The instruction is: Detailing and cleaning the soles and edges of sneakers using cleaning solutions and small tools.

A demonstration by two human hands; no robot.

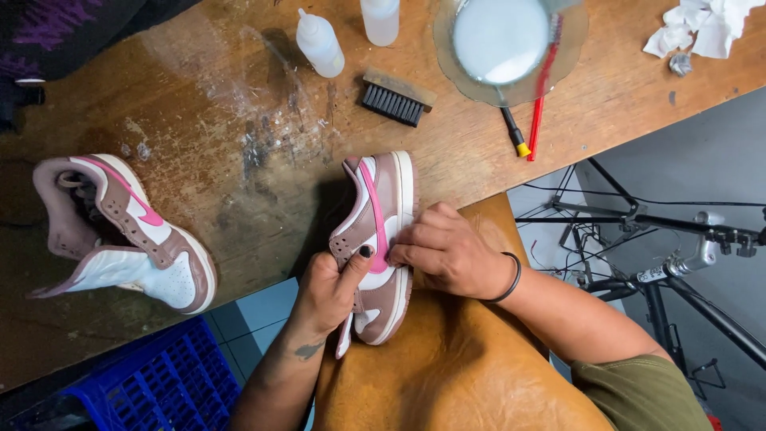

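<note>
Grip: left hand (pixel 331 291) closed on a brown, white and pink shoe (pixel 381 239), held on its side over a tan apron at the surface (pixel 239 199) edge; right hand (pixel 447 255) presses fingers flat on its side panel, holding nothing. Step, judged: hand-cleaning the side; next calls for steady bracing. Surface: worn wood carrying a second shoe (pixel 128 235), bowl of milky liquid (pixel 501 40), brush (pixel 395 97), two squeeze bottles. Room: blue crate, tripod.

The left hand (pixel 329 289) is gripping a brown, white and pink sneaker (pixel 381 239) at the near table edge (pixel 263 275), thumb pressing its side. The right hand (pixel 447 251) is resting on its pink stripe. Its mate (pixel 128 231) is lying well apart at the left. A brush (pixel 395 97) and squeeze bottle (pixel 319 44) are sitting farther back.
</note>
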